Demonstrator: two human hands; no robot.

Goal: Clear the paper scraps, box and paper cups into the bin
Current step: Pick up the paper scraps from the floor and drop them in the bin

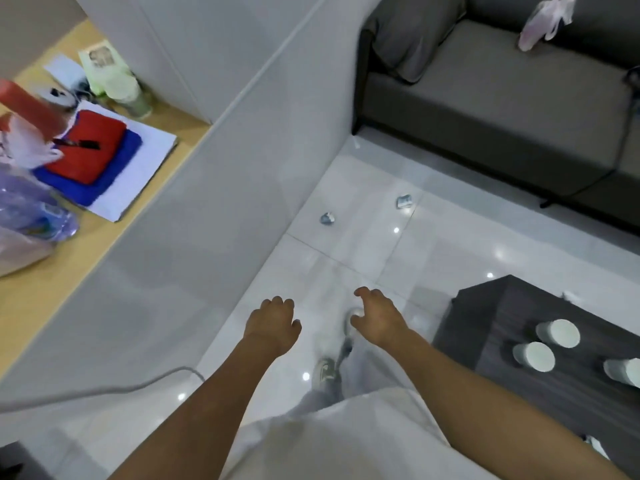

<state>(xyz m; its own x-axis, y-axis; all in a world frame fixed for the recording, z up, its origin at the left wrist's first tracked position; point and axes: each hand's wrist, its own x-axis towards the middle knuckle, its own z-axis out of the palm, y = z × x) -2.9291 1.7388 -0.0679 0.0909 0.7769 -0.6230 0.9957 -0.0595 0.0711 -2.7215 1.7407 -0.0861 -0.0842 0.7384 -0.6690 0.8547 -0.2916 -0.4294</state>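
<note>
The floor (pixel 346 209) is glossy white tile that throws back small ceiling lights, and it runs from the person's feet to a grey sofa (pixel 502 98) at the far right. A pale wall (pixel 214 161) cuts diagonally across the left, and beyond it lies a wooden counter (pixel 41 289) crowded with a red pouch (pixel 86 150) on a blue cloth (pixel 117 161), white paper beneath them, plastic bags at the left edge and a cup stuffed with wrappers farther back. Two crumpled paper scraps lie on the tile ahead, well apart: scrap one (pixel 327 218) near the wall, scrap two (pixel 404 201) farther right, near the sofa. At the near right stands a dark table (pixel 519 306) carrying three paper cups (pixel 557 333), upside down and close together. A pale garment (pixel 545 22) lies on the sofa back, and a dark cable hangs down the sofa front. A grey cord (pixel 104 388) trails along the wall base at the near left. Both arms reach forward over the tile: the left hand (pixel 273 325) has loosely curled fingers and holds nothing; the right hand (pixel 379 315) is relaxed, fingers slightly bent, also without anything in it. Below them show a light shirt, grey trousers and shoes (pixel 323 370). The bin and the box are out of view.
</note>
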